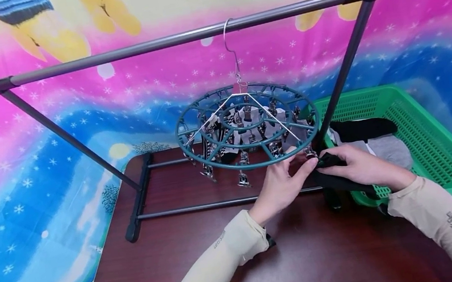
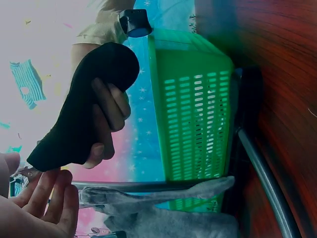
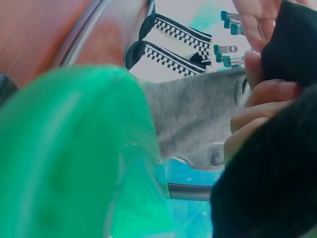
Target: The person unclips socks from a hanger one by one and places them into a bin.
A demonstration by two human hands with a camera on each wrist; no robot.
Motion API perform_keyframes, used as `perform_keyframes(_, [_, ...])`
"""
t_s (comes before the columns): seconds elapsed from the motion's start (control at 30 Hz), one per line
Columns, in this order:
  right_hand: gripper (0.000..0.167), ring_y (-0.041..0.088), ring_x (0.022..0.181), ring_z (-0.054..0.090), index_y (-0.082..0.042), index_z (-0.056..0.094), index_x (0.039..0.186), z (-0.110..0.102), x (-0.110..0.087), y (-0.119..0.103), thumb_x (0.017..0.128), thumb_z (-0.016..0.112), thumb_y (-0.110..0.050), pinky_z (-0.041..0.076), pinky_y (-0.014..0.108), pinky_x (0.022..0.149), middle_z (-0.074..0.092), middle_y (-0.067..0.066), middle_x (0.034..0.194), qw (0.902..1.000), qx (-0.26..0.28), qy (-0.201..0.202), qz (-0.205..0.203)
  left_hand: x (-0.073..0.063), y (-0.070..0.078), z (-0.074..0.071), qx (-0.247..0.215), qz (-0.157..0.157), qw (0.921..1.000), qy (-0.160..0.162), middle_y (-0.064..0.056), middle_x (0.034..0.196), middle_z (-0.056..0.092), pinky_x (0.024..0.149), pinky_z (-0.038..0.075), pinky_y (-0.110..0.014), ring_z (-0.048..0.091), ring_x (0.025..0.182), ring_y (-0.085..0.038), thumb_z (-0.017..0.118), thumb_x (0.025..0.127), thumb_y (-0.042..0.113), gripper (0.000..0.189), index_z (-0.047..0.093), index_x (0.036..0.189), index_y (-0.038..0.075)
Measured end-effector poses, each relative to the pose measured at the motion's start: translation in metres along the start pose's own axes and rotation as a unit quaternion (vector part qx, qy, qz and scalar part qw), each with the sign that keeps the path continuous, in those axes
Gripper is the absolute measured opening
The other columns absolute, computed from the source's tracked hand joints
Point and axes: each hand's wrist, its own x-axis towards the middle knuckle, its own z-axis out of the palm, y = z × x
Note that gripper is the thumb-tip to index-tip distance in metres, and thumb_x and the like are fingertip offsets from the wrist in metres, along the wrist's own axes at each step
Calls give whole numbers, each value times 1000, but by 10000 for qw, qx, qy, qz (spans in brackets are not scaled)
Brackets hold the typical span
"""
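A black sock is gripped in my right hand, its cuff end up at the right rim of a round green clip hanger. My left hand pinches a metal clip on that rim, right at the sock's cuff. In the left wrist view, the left fingers are beside the cuff and the right fingers curl around the sock's middle. Grey socks and checkered black-and-white socks hang from other clips. Several clips hang unused, such as a front clip.
The hanger hooks over the bar of a metal rack standing on a dark red table. A green basket at the right, behind the rack's upright, holds a black sock and grey socks. A patterned cloth hangs behind.
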Motion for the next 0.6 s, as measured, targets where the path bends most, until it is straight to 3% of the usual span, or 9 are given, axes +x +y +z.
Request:
perform_keyframes(0.13, [11,6,77,60,-21,72,104,0,0,0,100,68,-11,49,25,70,70,-8,89,10000,-71,-23,-35,0,0,0,-283,23,9996,9,-3,120,76,106,47,-24,66,115,-2,63,105,30,30,67,129,13])
perform_keyframes(0.33, [11,8,82,64,-21,73,107,0,0,-1,102,66,-14,52,27,74,72,-6,95,9998,20,-161,142,0,-1,0,-614,60,9980,116,-6,116,76,93,54,-21,69,109,-3,62,106,27,24,67,123,11])
perform_keyframes(0.6, [16,11,85,68,-17,74,115,-3,-1,-2,104,63,-16,55,28,75,75,-2,101,9982,346,-282,393,0,-5,-2,-669,538,9958,312,-9,109,70,95,54,-23,67,103,-8,60,106,20,18,66,117,7])
